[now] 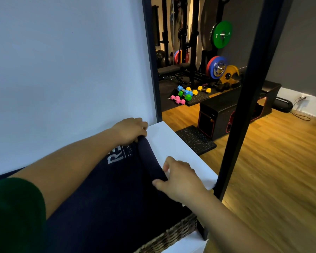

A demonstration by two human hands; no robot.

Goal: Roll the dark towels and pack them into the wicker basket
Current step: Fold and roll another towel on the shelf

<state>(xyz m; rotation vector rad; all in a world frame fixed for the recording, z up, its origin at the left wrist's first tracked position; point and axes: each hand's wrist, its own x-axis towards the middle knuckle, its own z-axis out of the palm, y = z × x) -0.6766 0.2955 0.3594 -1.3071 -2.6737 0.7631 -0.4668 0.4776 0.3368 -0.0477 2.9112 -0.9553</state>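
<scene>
We see a cool, bluish light on the white wall [62, 70], while the wooden floor [272, 170] glows warm amber, streaked with motion blur at lower right. The dark towel [108, 198] swallows detail in shadow. Straight posts bow near the edges from the wide lens, and the whole picture is soft.

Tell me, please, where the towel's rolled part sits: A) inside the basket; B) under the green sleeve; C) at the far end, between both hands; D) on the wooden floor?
C: the towel is rolled at its far end, with the left hand and right hand gripping the roll's two ends.
</scene>
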